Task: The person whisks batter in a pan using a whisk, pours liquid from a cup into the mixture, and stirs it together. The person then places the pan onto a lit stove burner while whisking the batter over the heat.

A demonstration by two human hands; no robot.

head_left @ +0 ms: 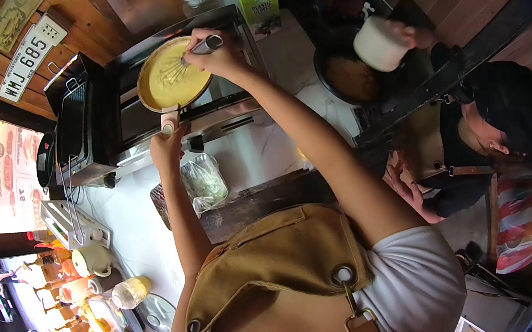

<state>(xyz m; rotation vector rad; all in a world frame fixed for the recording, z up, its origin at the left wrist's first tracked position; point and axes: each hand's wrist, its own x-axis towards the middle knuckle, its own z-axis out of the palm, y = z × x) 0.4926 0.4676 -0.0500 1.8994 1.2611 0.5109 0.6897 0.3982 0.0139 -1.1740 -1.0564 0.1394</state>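
My right hand (216, 57) is closed around the handle of a wire whisk (176, 72). The whisk's wires dip into a smooth yellow mixture (163, 89) in a round pan (141, 90). My left hand (167, 148) grips the pan's pale handle (169, 118), on the side nearest my body. The pan rests over a black griddle or stove top (129, 116). Below my left hand, a clear plastic bag (204, 183) with something pale green inside lies on the white counter (131, 219).
On the right, a co-worker in a black cap (513, 98) stands close by. A blurred hand (401, 34) holds a white container (381, 45) over a dark pan (348, 76) of brown food. A green plastic-gloves box (259, 5) stands behind the stove. Bottles and jars (92, 259) crowd the lower left.
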